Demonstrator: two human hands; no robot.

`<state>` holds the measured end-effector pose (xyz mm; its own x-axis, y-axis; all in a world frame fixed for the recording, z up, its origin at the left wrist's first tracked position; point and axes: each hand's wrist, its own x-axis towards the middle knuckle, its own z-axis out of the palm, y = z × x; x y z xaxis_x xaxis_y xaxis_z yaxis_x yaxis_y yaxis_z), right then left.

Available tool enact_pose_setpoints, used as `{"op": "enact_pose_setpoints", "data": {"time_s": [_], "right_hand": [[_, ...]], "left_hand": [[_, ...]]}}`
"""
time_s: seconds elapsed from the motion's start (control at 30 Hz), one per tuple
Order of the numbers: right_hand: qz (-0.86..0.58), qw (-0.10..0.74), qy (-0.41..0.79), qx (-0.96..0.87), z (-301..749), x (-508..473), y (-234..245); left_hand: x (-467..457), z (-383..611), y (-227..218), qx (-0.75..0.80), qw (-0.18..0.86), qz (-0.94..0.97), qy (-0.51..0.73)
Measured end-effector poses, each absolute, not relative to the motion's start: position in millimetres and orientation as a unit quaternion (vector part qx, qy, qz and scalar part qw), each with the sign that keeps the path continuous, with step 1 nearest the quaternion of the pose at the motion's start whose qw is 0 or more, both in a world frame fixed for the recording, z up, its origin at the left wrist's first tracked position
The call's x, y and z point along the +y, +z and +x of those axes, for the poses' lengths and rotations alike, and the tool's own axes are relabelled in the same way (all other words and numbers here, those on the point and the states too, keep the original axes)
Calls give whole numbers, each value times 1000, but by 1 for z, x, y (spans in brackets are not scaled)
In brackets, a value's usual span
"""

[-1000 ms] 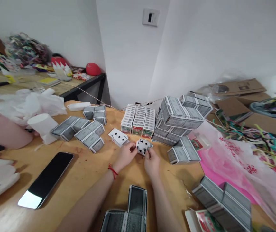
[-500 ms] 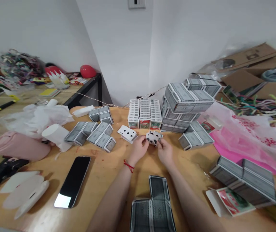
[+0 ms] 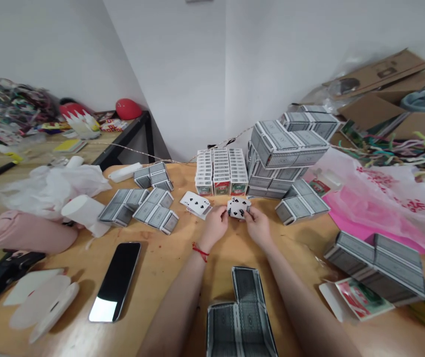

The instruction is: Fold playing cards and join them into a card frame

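Observation:
Between my two hands is a playing card (image 3: 239, 208), face up, with black spade pips; whether more cards lie under it I cannot tell. My left hand (image 3: 215, 225) pinches its left edge, and a red cord bracelet circles that wrist. On the opposite edge, the fingers of my right hand (image 3: 257, 225) are closed on the card too. Just left of my left hand lies a small pile of spade cards (image 3: 196, 203) on the table. Behind the hands stand rows of card boxes (image 3: 221, 171). Nearer my body, between my forearms, sits an L-shaped block covered in grey card backs (image 3: 240, 317).
More card-back blocks stand to the left (image 3: 156, 210), in a tall stack (image 3: 290, 148) and at right (image 3: 379, 267). A phone (image 3: 116, 282) lies front left. An opened card box (image 3: 363, 297) and pink plastic wrapping (image 3: 353, 208) are on the right.
The card between my hands has turned to lie flatter and straighter, and my right hand has shifted slightly to the right. The camera view has moved a little.

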<state>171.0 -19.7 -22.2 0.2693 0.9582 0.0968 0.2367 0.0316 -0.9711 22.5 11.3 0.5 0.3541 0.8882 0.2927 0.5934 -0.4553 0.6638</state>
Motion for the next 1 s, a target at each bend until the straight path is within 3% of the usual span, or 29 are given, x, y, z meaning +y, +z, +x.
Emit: {"op": "enact_pose_setpoints", "data": {"time_s": [0.43, 1.0], "right_hand": [[-643, 493, 268, -520, 169, -24, -18], [-635, 506, 275, -515, 169, -22, -19]], "left_hand": [[9, 25, 3, 477, 236, 786, 315], [9, 26, 6, 488, 242, 781, 306]]}}
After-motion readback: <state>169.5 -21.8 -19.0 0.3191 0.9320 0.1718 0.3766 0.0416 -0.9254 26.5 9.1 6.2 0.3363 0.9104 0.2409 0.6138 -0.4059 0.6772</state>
